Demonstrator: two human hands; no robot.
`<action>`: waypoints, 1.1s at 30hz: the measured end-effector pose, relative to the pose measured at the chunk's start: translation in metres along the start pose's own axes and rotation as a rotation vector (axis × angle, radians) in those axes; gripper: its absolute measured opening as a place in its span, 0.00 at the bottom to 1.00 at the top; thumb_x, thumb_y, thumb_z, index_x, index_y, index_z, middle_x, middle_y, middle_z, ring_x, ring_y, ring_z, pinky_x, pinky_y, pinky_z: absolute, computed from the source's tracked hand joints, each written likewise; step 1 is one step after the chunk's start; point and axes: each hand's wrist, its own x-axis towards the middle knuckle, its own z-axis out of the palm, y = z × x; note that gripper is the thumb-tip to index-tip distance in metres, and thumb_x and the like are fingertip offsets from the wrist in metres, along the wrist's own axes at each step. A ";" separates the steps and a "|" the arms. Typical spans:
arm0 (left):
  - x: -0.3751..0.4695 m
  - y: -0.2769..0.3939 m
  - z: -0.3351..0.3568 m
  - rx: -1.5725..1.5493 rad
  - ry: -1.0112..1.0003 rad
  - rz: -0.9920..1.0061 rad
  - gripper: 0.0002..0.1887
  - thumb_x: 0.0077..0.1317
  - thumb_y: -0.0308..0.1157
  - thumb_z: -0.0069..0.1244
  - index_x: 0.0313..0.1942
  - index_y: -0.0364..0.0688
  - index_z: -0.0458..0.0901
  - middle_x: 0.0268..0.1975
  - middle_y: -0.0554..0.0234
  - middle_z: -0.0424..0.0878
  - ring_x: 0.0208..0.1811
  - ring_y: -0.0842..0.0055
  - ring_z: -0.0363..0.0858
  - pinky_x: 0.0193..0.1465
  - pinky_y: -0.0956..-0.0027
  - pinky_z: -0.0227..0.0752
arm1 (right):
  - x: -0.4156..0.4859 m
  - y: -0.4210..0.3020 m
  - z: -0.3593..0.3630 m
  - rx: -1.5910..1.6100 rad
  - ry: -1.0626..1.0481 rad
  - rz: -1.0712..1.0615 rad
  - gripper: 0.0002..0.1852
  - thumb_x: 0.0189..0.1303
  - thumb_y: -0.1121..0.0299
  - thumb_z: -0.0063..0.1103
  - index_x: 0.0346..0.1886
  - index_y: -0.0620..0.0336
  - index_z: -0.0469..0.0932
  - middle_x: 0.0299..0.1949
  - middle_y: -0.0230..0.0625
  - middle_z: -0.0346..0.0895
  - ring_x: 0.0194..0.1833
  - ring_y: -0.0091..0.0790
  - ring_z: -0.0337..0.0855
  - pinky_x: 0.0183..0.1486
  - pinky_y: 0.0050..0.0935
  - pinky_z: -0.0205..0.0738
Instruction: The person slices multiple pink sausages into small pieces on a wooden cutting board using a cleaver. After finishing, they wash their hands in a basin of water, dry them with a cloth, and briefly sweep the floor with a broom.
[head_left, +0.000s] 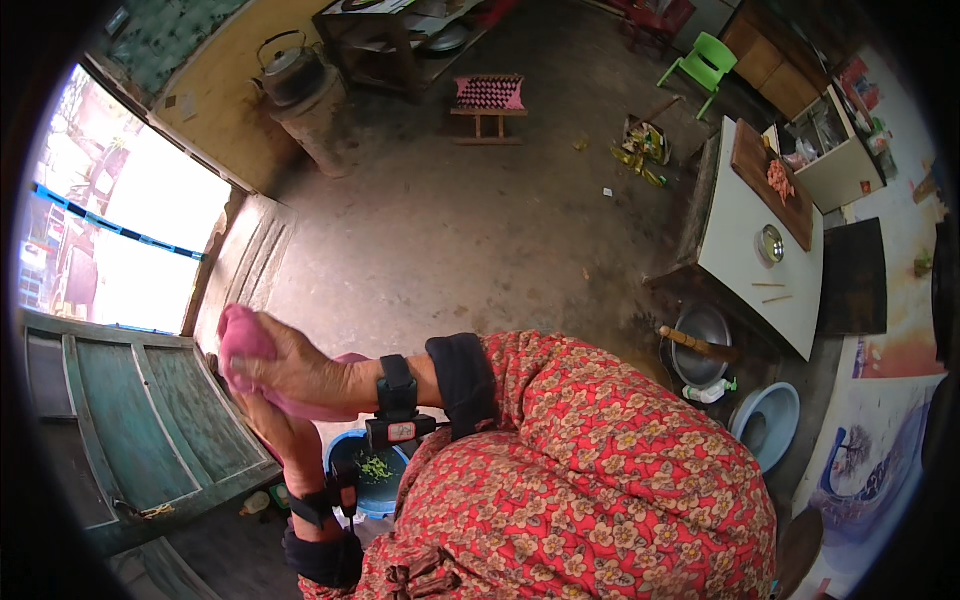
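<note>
A pink cloth is bunched between my two hands, in front of the wooden door at the left. My right hand grips it from above, and part of the cloth hangs behind that wrist. Just below, my left hand is closed around the lower part of the cloth; its fingers are partly hidden. Both wrists carry black straps with small devices. Beneath my forearms stands a blue bucket with green leaf scraps inside.
A teal door stands by the bright doorway. A kettle sits on a cylindrical stove. Right is a white table with a cutting board; below are a metal basin and light-blue basin. A low stool stands ahead.
</note>
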 end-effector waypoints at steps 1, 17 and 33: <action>-0.001 0.009 -0.005 0.169 -0.015 0.031 0.30 0.70 0.36 0.38 0.68 0.33 0.52 0.70 0.47 0.53 0.71 0.59 0.52 0.71 0.61 0.46 | 0.003 -0.001 -0.005 -0.029 -0.007 -0.027 0.18 0.67 0.65 0.54 0.57 0.55 0.65 0.43 0.27 0.67 0.44 0.21 0.69 0.48 0.22 0.70; 0.026 0.007 -0.057 -1.248 -0.027 -0.537 0.24 0.69 0.40 0.45 0.60 0.38 0.67 0.50 0.60 0.77 0.48 0.73 0.77 0.50 0.69 0.73 | 0.003 0.017 -0.001 0.259 0.011 0.457 0.19 0.72 0.55 0.37 0.48 0.58 0.74 0.43 0.34 0.78 0.46 0.32 0.79 0.50 0.32 0.73; 0.003 0.044 -0.080 -1.018 0.443 -0.525 0.23 0.72 0.51 0.38 0.52 0.42 0.72 0.44 0.63 0.80 0.44 0.75 0.79 0.50 0.69 0.73 | -0.018 0.056 0.001 -1.263 -0.439 -0.281 0.21 0.60 0.67 0.55 0.56 0.64 0.70 0.43 0.51 0.75 0.44 0.54 0.79 0.46 0.40 0.73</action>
